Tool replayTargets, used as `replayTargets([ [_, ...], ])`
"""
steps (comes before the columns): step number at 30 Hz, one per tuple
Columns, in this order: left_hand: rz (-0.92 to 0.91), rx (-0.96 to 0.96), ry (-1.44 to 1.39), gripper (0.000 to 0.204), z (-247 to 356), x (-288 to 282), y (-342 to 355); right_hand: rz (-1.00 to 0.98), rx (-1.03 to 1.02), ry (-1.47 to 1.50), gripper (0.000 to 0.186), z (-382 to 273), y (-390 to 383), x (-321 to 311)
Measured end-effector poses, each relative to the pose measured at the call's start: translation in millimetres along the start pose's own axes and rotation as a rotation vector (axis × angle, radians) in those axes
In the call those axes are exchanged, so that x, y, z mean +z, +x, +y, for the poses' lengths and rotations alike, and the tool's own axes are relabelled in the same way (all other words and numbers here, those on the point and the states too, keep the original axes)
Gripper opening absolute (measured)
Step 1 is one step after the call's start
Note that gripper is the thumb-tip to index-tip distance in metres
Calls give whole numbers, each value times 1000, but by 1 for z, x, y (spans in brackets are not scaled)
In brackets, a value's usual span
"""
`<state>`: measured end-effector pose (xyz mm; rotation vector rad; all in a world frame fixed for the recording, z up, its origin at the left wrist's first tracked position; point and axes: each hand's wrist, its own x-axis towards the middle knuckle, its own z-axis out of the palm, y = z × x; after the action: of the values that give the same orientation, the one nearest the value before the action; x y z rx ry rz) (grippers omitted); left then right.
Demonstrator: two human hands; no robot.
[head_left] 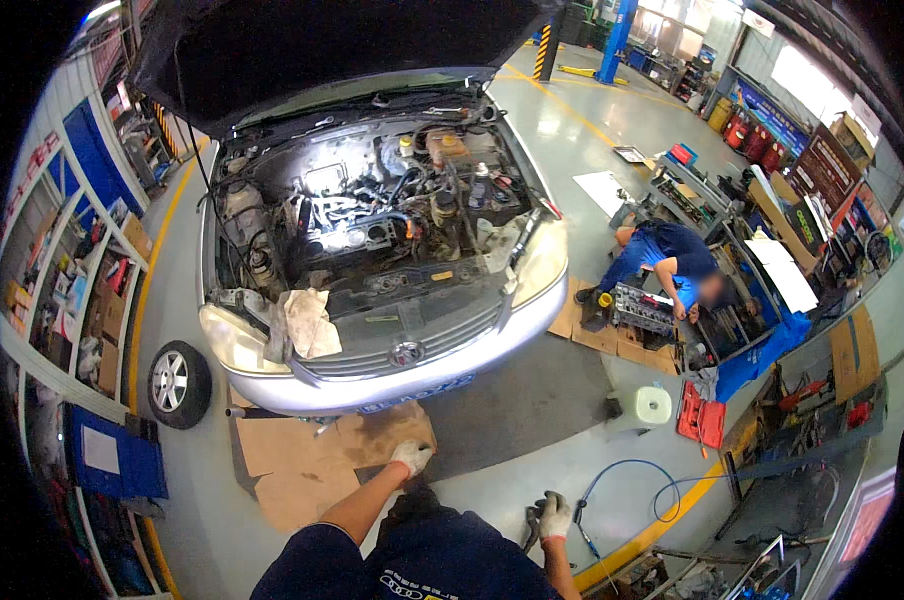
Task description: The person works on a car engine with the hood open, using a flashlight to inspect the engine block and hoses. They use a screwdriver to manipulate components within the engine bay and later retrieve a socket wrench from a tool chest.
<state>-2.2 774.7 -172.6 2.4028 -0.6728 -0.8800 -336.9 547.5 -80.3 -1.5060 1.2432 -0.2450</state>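
Observation:
My left hand [412,457], in a whitish work glove, is in front of the car above brown cardboard [297,455]. Its fingers look curled in, and whatever they may hold is hidden. Lower right, my right hand [554,517] wears a similar glove with dark-stained fingers. They are bent beside a dark grey shape [531,525] whose kind I cannot make out. Ahead stands a silver car [442,370], its hood [342,50] raised. A lit engine [357,225] lies exposed in its bay. A stained cloth [310,323] drapes over the front edge near the left headlight.
A wheel [179,384] rests left of the car, near shelves [87,290]. At right, another person [662,255] bends over a metal engine part [644,308] on cardboard. Nearby are a pale stool [647,408], a red tool case [701,414] and a blue hose [612,463] on the floor.

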Motion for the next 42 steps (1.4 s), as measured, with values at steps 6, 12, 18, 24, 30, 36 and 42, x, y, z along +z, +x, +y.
replayTargets([
  [6, 265, -36, -452, 41, 18, -136, 95, 207, 155, 26, 40, 55, 39, 10],
  [12, 841, 0, -347, 30, 0, -311, 203, 133, 181, 157, 37, -58, 96, 71],
  [18, 834, -218, -8, 41, -58, -404, 337, -142, -110, -56, 43, -271, 263, 189],
  [24, 884, -582, 57, 51, -64, -398, 364, -300, -481, -174, 39, -483, 424, 403],
  [30, 1015, -503, 86, 32, -71, -390, 368, -560, -364, -206, 49, -584, 537, 615],
  [36, 1067, -434, 37, 22, -57, -400, 385, -375, -167, -1026, 66, -531, 703, 732],
  [42, 988, -489, -2, 20, -60, -406, 378, -368, -266, -1007, 64, -508, 709, 744],
])
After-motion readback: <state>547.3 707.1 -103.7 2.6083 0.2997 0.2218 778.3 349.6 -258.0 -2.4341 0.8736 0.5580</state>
